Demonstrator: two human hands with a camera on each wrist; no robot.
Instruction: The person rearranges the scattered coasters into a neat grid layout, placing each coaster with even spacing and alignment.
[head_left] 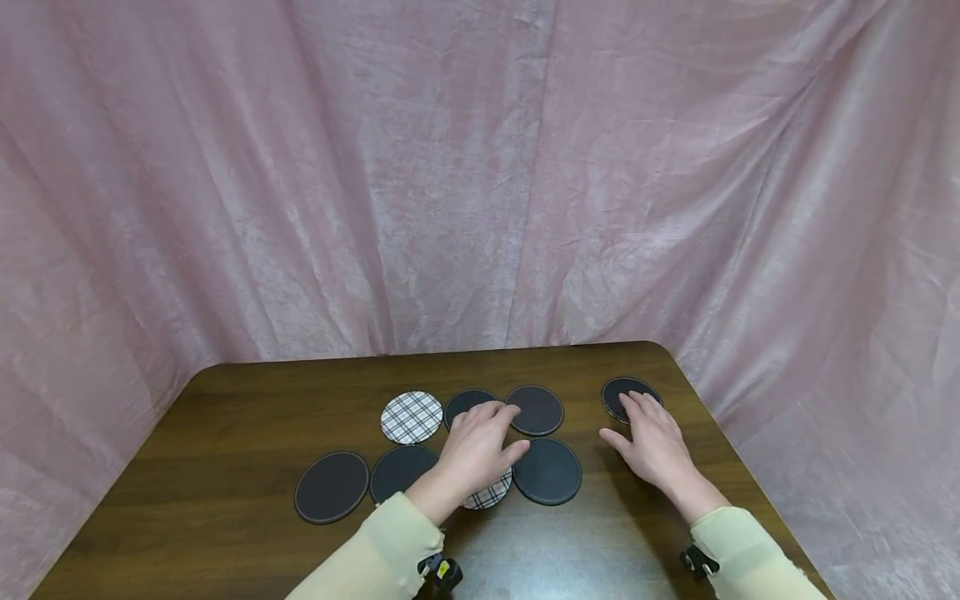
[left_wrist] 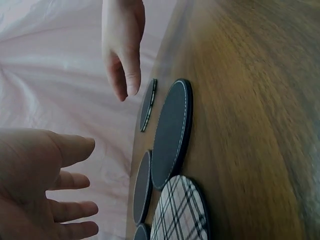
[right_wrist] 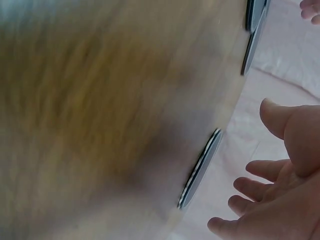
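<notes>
My left hand [head_left: 474, 450] hovers over the middle of a group of round coasters, fingers extended and holding nothing. Partly hidden beneath it are a black coaster [head_left: 459, 406] and a plaid coaster [head_left: 491, 493]. To its right lie two black coasters [head_left: 536, 411] [head_left: 548, 472], and a white plaid coaster [head_left: 411, 417] sits beyond it to the left. My right hand [head_left: 657, 442], fingers spread, is raised by a separate black coaster [head_left: 628, 395] at the right. That coaster's edge [right_wrist: 200, 170] shows a pale band in the right wrist view, apart from the fingers.
Two more black coasters [head_left: 332, 487] [head_left: 401, 472] lie on the left of the brown wooden table [head_left: 225, 433]. A pink curtain [head_left: 450, 183] hangs behind the table's far edge and along its right side.
</notes>
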